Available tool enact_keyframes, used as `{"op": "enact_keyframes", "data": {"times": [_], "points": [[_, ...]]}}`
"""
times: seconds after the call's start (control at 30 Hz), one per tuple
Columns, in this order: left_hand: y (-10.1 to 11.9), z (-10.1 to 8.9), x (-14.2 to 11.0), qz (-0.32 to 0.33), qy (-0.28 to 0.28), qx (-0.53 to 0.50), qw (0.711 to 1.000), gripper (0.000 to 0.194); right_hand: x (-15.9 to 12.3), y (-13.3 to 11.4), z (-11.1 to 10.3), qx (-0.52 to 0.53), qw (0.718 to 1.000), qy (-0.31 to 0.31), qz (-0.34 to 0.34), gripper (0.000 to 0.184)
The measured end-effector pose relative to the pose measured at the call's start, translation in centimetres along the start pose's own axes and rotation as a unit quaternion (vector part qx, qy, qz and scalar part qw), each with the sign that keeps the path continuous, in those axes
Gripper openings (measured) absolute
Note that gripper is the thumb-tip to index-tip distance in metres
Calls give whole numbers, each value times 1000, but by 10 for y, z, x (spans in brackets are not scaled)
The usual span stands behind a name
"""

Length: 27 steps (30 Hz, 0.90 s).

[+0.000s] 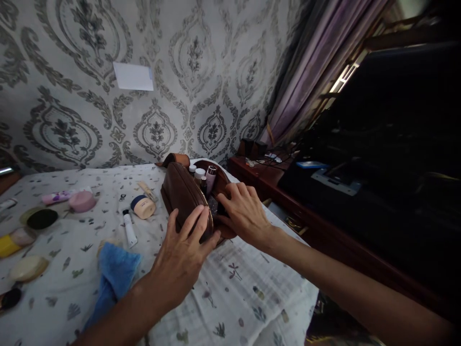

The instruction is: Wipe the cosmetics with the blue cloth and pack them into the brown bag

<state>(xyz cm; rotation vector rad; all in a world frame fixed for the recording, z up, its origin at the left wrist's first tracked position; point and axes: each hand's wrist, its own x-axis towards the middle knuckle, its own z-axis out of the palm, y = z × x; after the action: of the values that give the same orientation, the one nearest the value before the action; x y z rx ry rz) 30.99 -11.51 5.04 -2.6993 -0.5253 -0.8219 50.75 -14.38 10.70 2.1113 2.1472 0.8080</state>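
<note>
Left hand (183,250) is spread open against the brown bag (182,192) on the printed sheet (225,305), right hand (247,211) is curled at the bag's opening, can't tell if it's gripping anything. Bottles (210,180) poke up farther back, patterned wallpaper (194,57) behind.

At the grip, your left hand (183,259) and right hand (248,211) were bare, with slim fingers (191,222); behind it, your left forearm (129,310) and right forearm (338,283) were slender and uncovered.

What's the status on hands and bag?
Left hand on brown bag. Right hand at its open mouth. Bottles inside. Blue cloth lies clear of bag.
</note>
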Motion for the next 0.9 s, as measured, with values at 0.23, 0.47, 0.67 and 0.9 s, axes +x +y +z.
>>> {"op": "enact_keyframes", "data": {"times": [0.23,0.47,0.67,0.9], "points": [[-1,-7,4,-1,26,-19,999,35,-4,4,-5,27,999,18,-4,27],[-19,-18,59,-33,24,-109,993,26,-14,14,4,126,992,12,24,45],[-9,-7,101,-75,-141,-75,984,20,-14,22,5,125,992,1,26,47],[-3,5,102,-92,-116,-66,987,15,-15,34,3,151,988,-33,11,25]]}}
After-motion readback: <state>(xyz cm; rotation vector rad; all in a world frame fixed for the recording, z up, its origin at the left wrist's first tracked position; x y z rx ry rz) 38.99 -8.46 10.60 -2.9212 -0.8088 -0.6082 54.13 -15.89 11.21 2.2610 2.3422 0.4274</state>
